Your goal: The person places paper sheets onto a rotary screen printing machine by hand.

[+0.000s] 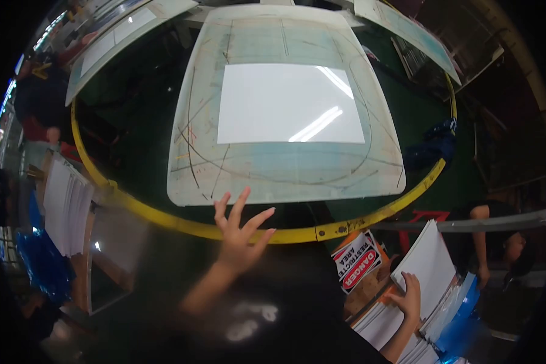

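A glossy white sheet (285, 103) lies on the worn pale board (273, 170) in front of me. My left hand (241, 236) is raised just short of the board's near edge, fingers spread and nothing in them. Down at the right, my right hand (411, 296) is at the edge of a stack of white sheets (434, 261), thumb and fingers apart. Its fingertips appear to touch the sheets; a firm hold does not show. Beside it is a printed sign (361, 264) reading DANGER RESTRICTED AREA, partly cut off.
A yellow curved rail (273, 235) rings the board. Other boards (118, 42) stand farther round at left and right. White sheets (67, 206) and blue plastic (42, 261) are at left. Another person's arm (480, 242) hangs at the right, near blue film (467, 303).
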The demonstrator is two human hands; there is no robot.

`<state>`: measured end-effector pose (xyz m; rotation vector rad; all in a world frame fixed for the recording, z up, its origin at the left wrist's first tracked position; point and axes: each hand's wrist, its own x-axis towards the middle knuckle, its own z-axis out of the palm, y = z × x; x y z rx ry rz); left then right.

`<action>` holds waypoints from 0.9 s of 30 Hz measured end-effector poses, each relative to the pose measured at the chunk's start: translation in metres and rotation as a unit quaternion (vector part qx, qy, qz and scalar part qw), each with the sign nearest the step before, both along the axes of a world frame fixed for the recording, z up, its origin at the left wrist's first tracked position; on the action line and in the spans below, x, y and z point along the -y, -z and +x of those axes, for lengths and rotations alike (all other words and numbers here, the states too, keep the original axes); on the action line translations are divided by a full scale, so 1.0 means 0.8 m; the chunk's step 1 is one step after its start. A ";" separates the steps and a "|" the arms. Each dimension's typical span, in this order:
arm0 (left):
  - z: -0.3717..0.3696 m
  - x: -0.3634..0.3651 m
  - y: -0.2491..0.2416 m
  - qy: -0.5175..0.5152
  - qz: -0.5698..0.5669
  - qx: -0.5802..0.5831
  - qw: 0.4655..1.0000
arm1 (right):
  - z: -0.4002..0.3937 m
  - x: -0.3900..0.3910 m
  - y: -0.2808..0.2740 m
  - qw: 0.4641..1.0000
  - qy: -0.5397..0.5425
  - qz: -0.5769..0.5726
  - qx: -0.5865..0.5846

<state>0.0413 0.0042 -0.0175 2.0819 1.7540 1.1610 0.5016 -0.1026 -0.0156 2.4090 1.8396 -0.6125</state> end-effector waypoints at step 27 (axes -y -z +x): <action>-0.063 -0.202 0.018 -0.073 -0.202 -0.333 0.918 | -0.253 -0.358 0.019 0.916 -0.227 0.325 -0.059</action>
